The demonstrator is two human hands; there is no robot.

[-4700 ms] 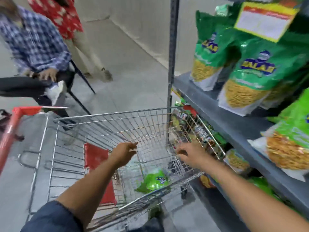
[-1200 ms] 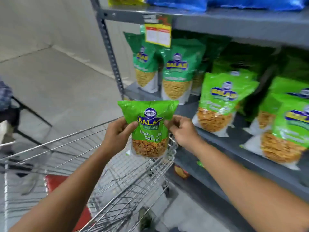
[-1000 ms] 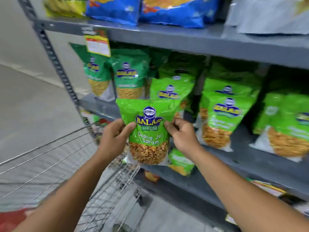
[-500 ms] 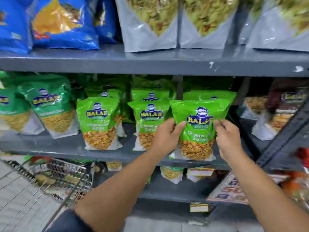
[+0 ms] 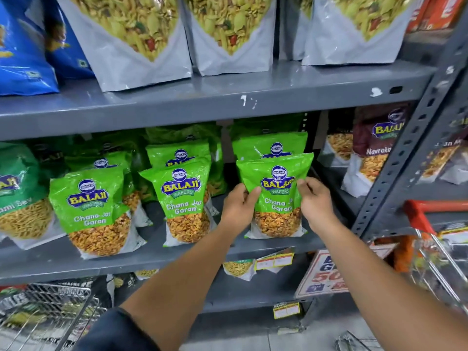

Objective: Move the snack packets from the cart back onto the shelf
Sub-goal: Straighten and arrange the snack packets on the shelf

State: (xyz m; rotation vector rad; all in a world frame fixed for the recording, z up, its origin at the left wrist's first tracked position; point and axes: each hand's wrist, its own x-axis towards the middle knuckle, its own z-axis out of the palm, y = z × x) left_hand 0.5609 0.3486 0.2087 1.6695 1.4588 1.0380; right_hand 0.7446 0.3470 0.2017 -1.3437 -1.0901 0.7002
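A green Balaji "Chana Jor Garam" snack packet (image 5: 277, 196) stands upright on the grey middle shelf (image 5: 152, 254), in front of another green packet (image 5: 269, 145). My left hand (image 5: 239, 206) grips its left edge and my right hand (image 5: 315, 202) grips its right edge. Its bottom rests on the shelf board. Two matching green packets (image 5: 186, 203) (image 5: 92, 211) stand to its left. The wire cart (image 5: 43, 315) shows at the lower left corner.
Blue packets (image 5: 22, 46) and grey mix packets (image 5: 141, 41) fill the shelf above. Maroon packets (image 5: 372, 153) stand right of a perforated grey upright (image 5: 410, 150). A second cart with a red handle (image 5: 430, 211) sits at the right. Price tags (image 5: 274, 260) hang below.
I lifted the green packet out of the cart, carried it right along the shelf, and set it down upright at the right end of the green row. Both hands still hold it.
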